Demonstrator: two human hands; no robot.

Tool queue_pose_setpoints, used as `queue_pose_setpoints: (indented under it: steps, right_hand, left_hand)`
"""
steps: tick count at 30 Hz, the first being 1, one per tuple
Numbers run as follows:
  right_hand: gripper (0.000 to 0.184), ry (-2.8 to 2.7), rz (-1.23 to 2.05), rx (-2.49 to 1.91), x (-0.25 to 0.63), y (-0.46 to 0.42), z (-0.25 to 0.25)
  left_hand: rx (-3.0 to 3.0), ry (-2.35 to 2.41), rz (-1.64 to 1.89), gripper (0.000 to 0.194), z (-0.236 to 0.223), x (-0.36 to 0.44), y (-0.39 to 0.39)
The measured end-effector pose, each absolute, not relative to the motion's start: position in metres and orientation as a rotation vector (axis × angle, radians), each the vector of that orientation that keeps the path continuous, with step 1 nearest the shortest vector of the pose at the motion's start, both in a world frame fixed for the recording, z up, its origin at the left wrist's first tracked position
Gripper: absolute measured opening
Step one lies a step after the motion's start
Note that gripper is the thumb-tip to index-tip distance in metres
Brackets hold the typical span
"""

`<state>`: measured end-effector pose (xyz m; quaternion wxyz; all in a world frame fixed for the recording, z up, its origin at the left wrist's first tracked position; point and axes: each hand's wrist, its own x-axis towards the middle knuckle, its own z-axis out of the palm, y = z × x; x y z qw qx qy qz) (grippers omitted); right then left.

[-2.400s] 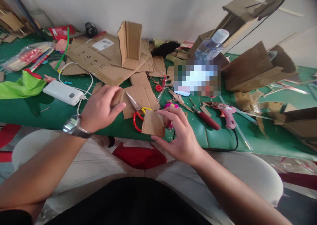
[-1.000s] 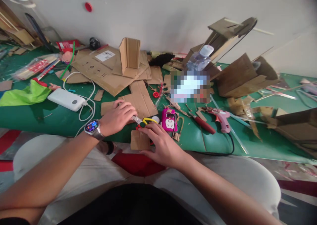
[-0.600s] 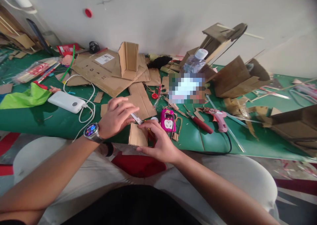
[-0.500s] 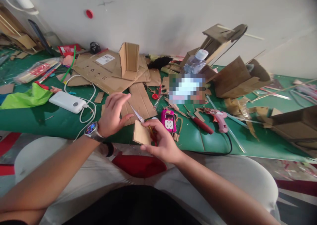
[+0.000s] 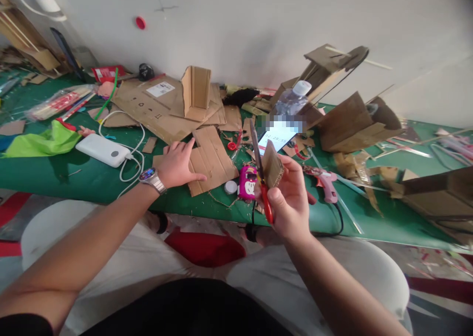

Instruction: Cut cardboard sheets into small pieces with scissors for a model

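Note:
My left hand [image 5: 179, 163] is open, fingers spread and thumb stretched out, over the left edge of a flat cardboard piece [image 5: 216, 161] on the table. Held in my right hand [image 5: 291, 203] are a pair of scissors [image 5: 266, 207] with red handles and a small square of cardboard [image 5: 272, 166]. The scissor blades point up and away from me, close together beside the square. Left of the scissors lies a pink power-strip-like box [image 5: 247, 188] with a white face, and a round whitish disc [image 5: 231, 187] is next to it.
A lit phone [image 5: 281, 135] leans near a plastic bottle [image 5: 293, 99]. To the right lies a pink glue gun [image 5: 327, 185] with its black cord. A white power bank [image 5: 100, 150] with a cable sits at left. Cardboard boxes [image 5: 354, 121] and scraps cover the green table [image 5: 111, 185].
My right hand has moved right and up with the scissors and cardboard square, turning them upright. My left hand has lowered onto the flat cardboard. The white disc has come into view.

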<state>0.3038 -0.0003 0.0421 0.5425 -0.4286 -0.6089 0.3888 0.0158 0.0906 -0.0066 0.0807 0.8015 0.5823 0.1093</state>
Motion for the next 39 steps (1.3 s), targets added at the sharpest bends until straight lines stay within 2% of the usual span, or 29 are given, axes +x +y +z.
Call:
queue_pose_setpoints:
  steps: [4,7,12,14,18,23,26,30,35,37,39]
  right_hand:
    - [0.058,-1.574,0.807,-1.084,0.31,0.001,0.041]
    - [0.055,-1.526,0.878,-1.085,0.31,0.002,0.04]
    - [0.049,-1.449,0.993,-1.056,0.31,0.004,0.041]
    - [0.048,-1.482,0.897,-1.075,0.311,0.006,0.042]
    - [0.05,-1.568,0.753,-1.097,0.31,0.009,0.042]
    - [0.054,-1.501,0.805,-1.02,0.311,0.011,0.038]
    - [0.058,-1.567,0.773,-0.938,0.315,0.01,0.037]
    - [0.06,-1.867,0.521,-0.892,0.32,0.007,0.044]
    - [0.043,-2.147,0.419,-0.905,0.317,0.0,0.054]
    - [0.039,-2.227,0.405,-0.965,0.314,-0.002,0.055]
    - [0.037,-2.269,0.405,-1.034,0.312,-0.005,0.054]
  left_hand:
    - [2.204,1.708,0.462,0.107,-0.007,0.009,0.092]
    - [2.05,1.735,0.63,0.083,-0.006,0.006,0.095]
    - [1.987,1.579,1.214,0.035,0.02,-0.004,0.089]
    - [2.073,1.539,1.427,0.027,0.039,-0.013,0.083]
    - [2.266,1.534,1.614,0.023,0.061,-0.029,0.075]
    - [2.178,1.548,1.665,0.028,0.059,-0.035,0.074]
    - [1.913,1.535,1.417,0.026,0.058,-0.036,0.072]
    - [1.519,1.329,0.818,0.038,0.056,-0.035,0.067]
    - [1.495,1.087,0.483,0.05,0.051,-0.024,0.055]
    - [1.489,0.955,0.38,0.062,0.049,-0.019,0.051]
    - [1.467,0.813,0.293,0.066,0.046,-0.015,0.048]
